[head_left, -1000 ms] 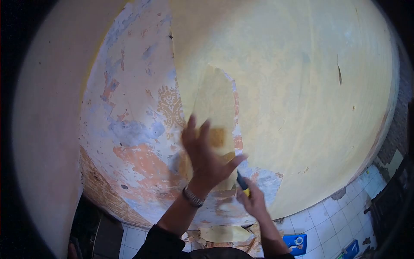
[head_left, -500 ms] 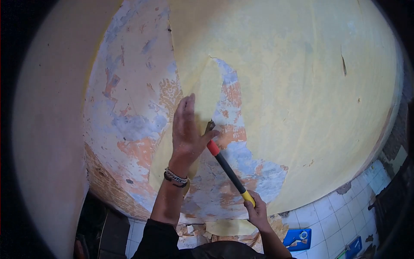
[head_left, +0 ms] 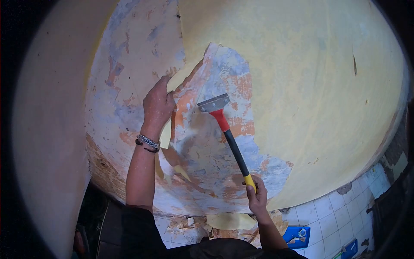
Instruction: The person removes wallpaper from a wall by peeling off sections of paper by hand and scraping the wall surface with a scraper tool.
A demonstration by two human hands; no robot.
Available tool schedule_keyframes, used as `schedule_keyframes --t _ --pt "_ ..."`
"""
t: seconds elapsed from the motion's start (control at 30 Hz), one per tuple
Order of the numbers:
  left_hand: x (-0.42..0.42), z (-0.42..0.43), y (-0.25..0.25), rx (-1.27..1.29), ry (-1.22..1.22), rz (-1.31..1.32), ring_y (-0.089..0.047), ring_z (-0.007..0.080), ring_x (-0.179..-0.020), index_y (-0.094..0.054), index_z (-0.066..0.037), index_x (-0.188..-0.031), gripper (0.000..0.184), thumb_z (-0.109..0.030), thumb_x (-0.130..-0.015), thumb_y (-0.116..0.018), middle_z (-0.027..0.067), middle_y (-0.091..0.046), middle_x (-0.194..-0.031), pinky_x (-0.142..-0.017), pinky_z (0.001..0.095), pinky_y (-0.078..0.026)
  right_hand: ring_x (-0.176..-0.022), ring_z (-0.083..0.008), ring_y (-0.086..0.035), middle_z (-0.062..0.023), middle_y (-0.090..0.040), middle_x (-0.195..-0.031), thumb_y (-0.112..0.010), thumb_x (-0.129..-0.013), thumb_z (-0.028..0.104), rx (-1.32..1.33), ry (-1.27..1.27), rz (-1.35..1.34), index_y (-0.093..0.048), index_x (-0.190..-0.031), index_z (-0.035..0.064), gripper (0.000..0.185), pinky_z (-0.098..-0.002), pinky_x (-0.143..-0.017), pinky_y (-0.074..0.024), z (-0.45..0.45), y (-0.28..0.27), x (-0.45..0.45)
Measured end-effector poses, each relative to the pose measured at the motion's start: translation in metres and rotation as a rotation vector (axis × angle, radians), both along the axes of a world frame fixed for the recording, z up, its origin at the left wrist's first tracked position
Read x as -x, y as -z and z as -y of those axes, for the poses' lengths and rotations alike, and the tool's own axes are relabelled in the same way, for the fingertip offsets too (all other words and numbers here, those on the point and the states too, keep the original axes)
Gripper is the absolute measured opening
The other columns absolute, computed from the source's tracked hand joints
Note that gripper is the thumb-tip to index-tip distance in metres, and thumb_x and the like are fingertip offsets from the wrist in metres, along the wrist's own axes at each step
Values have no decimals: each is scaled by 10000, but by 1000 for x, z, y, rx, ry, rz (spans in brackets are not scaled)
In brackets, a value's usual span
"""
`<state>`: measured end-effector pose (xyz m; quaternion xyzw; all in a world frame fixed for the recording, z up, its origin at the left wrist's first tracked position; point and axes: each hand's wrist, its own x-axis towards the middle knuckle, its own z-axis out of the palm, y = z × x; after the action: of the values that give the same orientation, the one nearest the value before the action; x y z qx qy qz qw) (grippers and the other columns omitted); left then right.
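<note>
Nearest, the right hand is closed round the yellow lower end of a long-handled scraper. The scraper slants up and leftward before the bare patch, its blade below the patch's top corner; whether the blade touches the wall cannot be told. The left hand has its fingers curled on a yellow paper strip at the patch's left edge, and the strip rises toward that top corner. The step in hand looks to be pulling the paper loose by hand, with the scraper held aside. Continuing would call for a firm pinch and a slow pull, so the strip does not tear. Along the wall's bottom edge, paper scraps lie on the tiled floor, left of a blue tray.
</note>
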<state>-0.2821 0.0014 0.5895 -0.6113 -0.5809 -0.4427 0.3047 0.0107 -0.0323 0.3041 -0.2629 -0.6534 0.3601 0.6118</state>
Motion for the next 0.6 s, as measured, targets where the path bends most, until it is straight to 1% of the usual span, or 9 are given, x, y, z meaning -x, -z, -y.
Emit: schedule_keyframes --t 0.13,0.2,0.27,0.33,0.4,0.43,0.47,0.5,0.6 --pt "5 -2 -6 73 -26 -40 -624 391 -914 -521 -64 -1165 378 -18 -790 -500 198 -635 -981 -758 481 -493 -558 -38 -409 -52 -614 -900 -485 -988 132 38 13 -77 -455 -1379 16 409 -190 -514 -360 -2 -4 9" --pt "5 -3 -8 91 -14 -8 -627 396 -898 -515 -60 -1167 369 -28 -800 -501 204 -636 -944 -751 485 -490 -561 -45 -423 -46 -612 -863 -462 -989 110 -44 2 74 -423 -1435 44 452 -197 -520 -374 -4 0 8" --pt "8 -5 -10 100 -1 22 -631 400 -881 -510 -57 -1170 361 -37 -810 -503 210 -637 -907 -745 489 -488 -563 -48 -429 -41 -610 -852 -456 -990 108 -66 3 59 -435 -1429 46 444 -201 -524 -379 -9 -5 17" --pt "12 -10 -7 75 122 106 -634 413 -859 -514 -35 -1166 318 -79 -851 -509 223 -630 -839 -731 476 -484 -565 -51 -435 -37 -608 -841 -450 -991 105 -85 13 50 -447 -1424 48 437 -204 -529 -385 -16 -18 28" --pt "18 -11 -5 82 190 169 -638 396 -832 -520 -21 -1162 305 -101 -867 -510 233 -622 -826 -728 453 -483 -810 -176 -617 -150 -656 -1048 -487 -965 43 -97 46 44 -475 -1393 27 428 -295 -733 -509 -22 -38 44" --pt "20 -13 -7 79 259 228 -642 380 -805 -526 -7 -1158 297 -123 -884 -511 242 -615 -812 -724 430 -482 -810 -176 -617 -150 -656 -1048 -487 -965 43 -102 51 42 -475 -1393 27 428 -295 -733 -509 -24 -36 47" --pt "18 -14 -6 71 265 228 -642 380 -805 -526 -7 -1158 297 -123 -884 -511 242 -615 -812 -724 430 -482 -693 -115 -537 -90 -629 -925 -466 -978 87 -136 71 47 -460 -1407 32 432 -252 -642 -453 -26 -30 49" --pt "17 -12 -3 30 282 239 -630 337 -776 -530 5 -1151 294 -129 -891 -506 238 -609 -807 -721 406 -476 -576 -54 -457 -30 -603 -802 -444 -991 130 -164 88 50 -445 -1421 37 440 -210 -552 -398 -25 -23 50" --pt "20 -12 -2 -9 351 241 -601 262 -745 -535 21 -1139 289 -133 -897 -496 219 -602 -810 -720 370 -469 -579 -52 -465 -23 -599 -782 -455 -986 147 -139 76 -4 -456 -1412 29 441 -210 -554 -397 -9 -20 44"
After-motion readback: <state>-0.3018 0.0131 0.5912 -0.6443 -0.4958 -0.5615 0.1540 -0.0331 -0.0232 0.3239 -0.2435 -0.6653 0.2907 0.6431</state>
